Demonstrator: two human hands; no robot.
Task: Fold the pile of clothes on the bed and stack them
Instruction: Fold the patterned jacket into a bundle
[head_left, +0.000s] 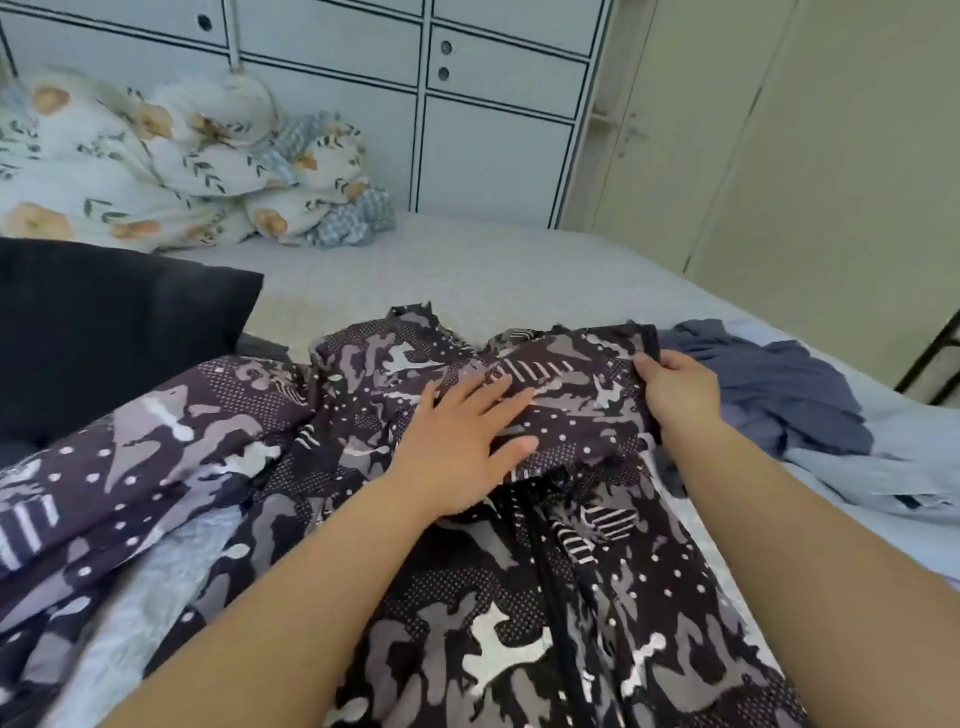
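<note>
Beyond both hands, at the far left of the bed (519, 270), a floral duvet (171, 161) lies bundled against pale cabinet doors (493, 150), and a cream wardrobe door (810, 156) stands off to the right. A black pillow (104, 332) sits to the left of the left hand, its corner touching the spread cloth. Just past the right hand, a crumpled heap of blue-grey clothes (779, 389) waits on the sheet, with a pale blue shirt (872, 478) lying rumpled beside it, nearer the person. Nothing lies over the garment being worked on. That garment is a camouflage-print jacket (519, 597) in black, grey and white, dotted and striped in patches, with a dark zip (550, 561) running down its middle toward the person; it lies on the bed directly under both forearms, its top part folded over into a band beneath the hands, and one sleeve (130, 441) trails out to the left of the left hand. The left hand (462, 441) lies flat on the folded band, fingers straight and spread, pressing the cloth down and gripping nothing. The right hand (680, 384) is curled round the right end of that band, thumb on top and fingers tucked under the edge, pinching the fabric.
</note>
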